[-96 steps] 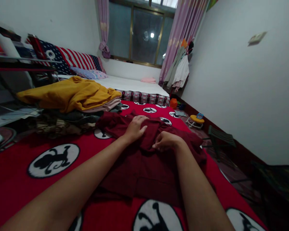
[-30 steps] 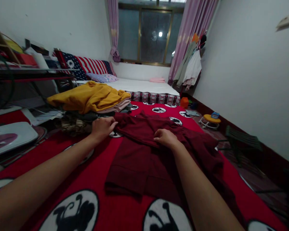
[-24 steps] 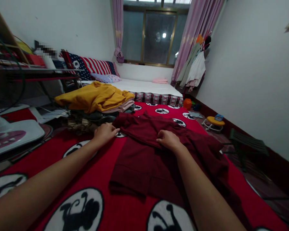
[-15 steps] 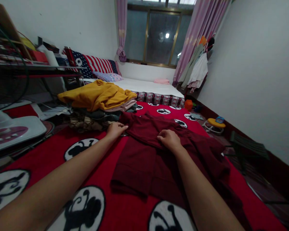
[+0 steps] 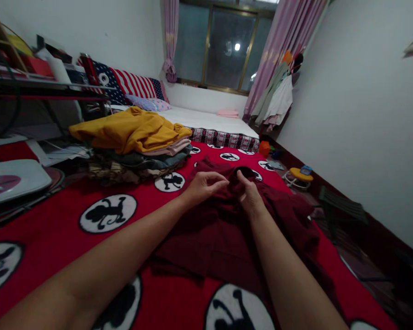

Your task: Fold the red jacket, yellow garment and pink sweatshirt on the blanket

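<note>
A maroon top [image 5: 223,243] lies spread and partly folded on a red blanket [image 5: 151,213] with black-and-white round prints. My left hand [image 5: 204,187] reaches over its upper part, thumb and fingers pinched together at the cloth. Just to the right, my right hand [image 5: 250,193] grips the same top with the thumb raised, and a dark loop of fabric bulges up beside it. The two hands are close together but apart. Left of them stands a stack of clothes with a mustard-yellow garment [image 5: 131,130] on top.
Behind the blanket is a bed with a white sheet [image 5: 199,114] and a patterned pillow [image 5: 147,103]. At the left, a cluttered desk [image 5: 55,87] and a white chair seat [image 5: 17,181] border the blanket. A yellow stool [image 5: 300,174] and a dark folding stool [image 5: 342,206] stand right.
My left hand has moved right from the top's left edge towards my right hand. My right hand has turned thumb-up, and the cloth between them is now bunched and lifted.
</note>
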